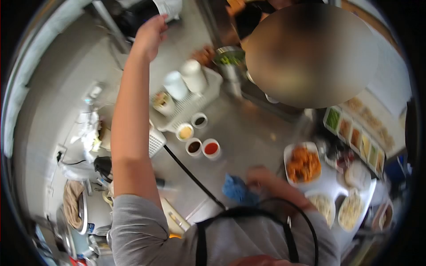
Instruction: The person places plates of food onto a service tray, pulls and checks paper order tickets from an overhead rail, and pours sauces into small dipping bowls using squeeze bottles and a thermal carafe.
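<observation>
Stretched far forward, my left hand (152,36) has its fingers curled at the top of the head view, beside a dark object (133,20) and a pale grey-white piece (170,8). What is in its fingers, if anything, I cannot make out. My right hand (261,177), smeared by motion, is low over the steel counter, close to my body, with a crumpled blue cloth (237,188) in it. Between the hands stand small cups of sauce: red (211,149), dark brown (194,147), yellowish (184,132) and black (199,120).
A white rack (213,88) carries white containers (193,75). On the right are a dish of orange food (303,164), plates of pale food (351,210) and a row of topping trays (355,135). A metal pot of greens (230,57) stands ahead. A black cord (193,175) crosses the view.
</observation>
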`<move>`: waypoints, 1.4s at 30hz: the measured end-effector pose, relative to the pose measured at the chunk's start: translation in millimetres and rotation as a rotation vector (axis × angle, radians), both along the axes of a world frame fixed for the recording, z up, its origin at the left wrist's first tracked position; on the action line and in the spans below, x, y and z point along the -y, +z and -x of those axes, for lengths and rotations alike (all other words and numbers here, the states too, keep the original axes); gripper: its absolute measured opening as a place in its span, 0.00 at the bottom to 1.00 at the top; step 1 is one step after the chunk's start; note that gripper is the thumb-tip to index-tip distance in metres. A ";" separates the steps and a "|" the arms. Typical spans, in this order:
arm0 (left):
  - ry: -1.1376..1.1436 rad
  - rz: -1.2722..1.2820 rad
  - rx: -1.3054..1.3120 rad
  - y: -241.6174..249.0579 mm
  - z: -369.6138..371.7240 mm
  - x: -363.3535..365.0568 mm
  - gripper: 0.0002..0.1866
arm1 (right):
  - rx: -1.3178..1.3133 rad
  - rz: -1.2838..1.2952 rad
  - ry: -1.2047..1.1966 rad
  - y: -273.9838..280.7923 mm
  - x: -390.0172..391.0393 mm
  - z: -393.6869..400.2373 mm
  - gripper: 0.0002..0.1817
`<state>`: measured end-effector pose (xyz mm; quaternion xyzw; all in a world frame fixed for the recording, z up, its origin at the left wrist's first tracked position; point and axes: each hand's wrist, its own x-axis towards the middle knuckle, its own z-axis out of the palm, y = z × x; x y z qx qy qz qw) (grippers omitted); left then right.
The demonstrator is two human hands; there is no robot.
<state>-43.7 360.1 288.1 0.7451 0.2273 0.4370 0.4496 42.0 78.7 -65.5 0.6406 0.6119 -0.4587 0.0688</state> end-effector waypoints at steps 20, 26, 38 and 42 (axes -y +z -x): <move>-0.239 0.089 -0.602 -397.8 60.3 188.2 0.17 | 0.441 -0.792 -0.369 -35.9 23.8 7.3 0.13; 0.029 -0.288 -0.637 -404.9 48.3 206.7 0.22 | 0.224 -0.867 -0.428 -47.8 9.3 -18.6 0.14; 0.091 -0.266 -0.622 -405.4 49.3 209.9 0.22 | 0.367 -0.796 -0.540 -39.9 -0.8 14.5 0.08; 0.098 -0.258 -0.603 -404.3 49.4 210.3 0.22 | 0.523 -0.834 -0.471 -41.6 -0.8 12.4 0.07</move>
